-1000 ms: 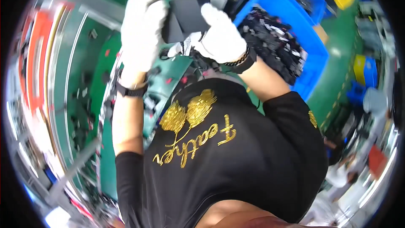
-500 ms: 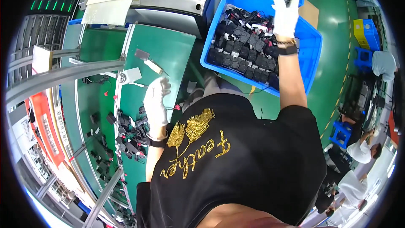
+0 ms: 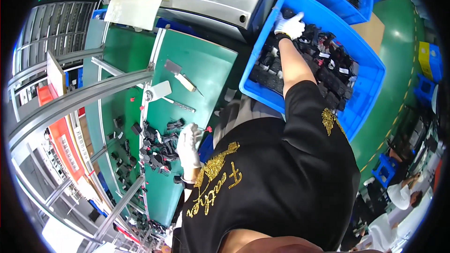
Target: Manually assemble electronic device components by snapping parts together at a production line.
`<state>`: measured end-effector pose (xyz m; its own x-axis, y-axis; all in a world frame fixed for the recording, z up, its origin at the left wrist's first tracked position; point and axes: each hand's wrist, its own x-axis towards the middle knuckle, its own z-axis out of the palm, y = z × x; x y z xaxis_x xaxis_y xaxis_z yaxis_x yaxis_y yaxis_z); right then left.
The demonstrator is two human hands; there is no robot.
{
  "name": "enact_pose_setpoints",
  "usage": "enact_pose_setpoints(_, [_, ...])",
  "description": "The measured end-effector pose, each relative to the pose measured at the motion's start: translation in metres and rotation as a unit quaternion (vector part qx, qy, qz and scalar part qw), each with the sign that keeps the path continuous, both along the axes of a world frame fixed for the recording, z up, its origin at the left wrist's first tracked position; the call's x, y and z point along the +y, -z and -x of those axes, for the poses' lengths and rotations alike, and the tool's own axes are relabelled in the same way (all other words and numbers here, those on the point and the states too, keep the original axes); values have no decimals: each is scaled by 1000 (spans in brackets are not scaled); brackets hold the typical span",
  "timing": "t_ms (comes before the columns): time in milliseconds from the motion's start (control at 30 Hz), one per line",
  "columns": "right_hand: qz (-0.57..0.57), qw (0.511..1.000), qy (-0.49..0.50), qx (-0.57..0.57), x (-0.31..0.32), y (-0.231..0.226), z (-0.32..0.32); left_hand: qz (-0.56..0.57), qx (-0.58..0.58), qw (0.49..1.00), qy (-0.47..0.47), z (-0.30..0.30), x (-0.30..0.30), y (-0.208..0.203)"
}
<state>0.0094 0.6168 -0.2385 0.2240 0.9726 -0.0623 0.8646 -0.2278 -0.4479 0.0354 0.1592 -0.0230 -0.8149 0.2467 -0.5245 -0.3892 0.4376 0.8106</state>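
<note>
My right hand, in a white glove, is inside a large blue bin, near its far left corner. Thumb and fingers straddle a small black power adapter and appear to grip it. Rows of black adapters and cables fill much of the bin. At the near edge of the green worktable, my white-gloved left hand holds nothing visible, its fingers loosely bent and apart from the thumb. Beside it lies a heap of black adapters with cables. A small red piece shows close to its fingertips.
A scraper with a pale handle lies on the table, near a white device on the frame. Metal rails cross the left side. Behind the bin stands a second blue bin. A steel machine borders the table.
My right hand has gone from above the bin's far right side down into its far left corner, with the adapter. My left hand has drawn nearer to me. The whole view has shifted.
</note>
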Motion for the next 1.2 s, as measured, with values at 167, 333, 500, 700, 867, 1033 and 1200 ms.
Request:
enact_pose_setpoints(167, [41,995,23,-87,16,54,13,43,-36,995,-82,-16,-12,-1])
enact_pose_setpoints(333, [69,950,272,-136,97,152,1,52,-33,994,-91,-20,-14,9])
enact_pose_setpoints(500, [87,977,69,-184,67,140,7,135,69,988,-26,-19,-23,15])
enact_pose_setpoints(700, [84,983,21,-164,131,120,-50,85,89,986,-111,57,-62,-10])
enact_pose_setpoints(867, [-188,913,-281,229,-13,-134,-11,225,250,920,-200,155,-192,-6])
enact_pose_setpoints(1033, [-150,749,-560,321,-231,-261,34,462,369,803,-80,293,-261,52])
enact_pose_setpoints(1200, [52,573,-764,292,-428,-233,131,449,222,862,-72,347,-285,122])
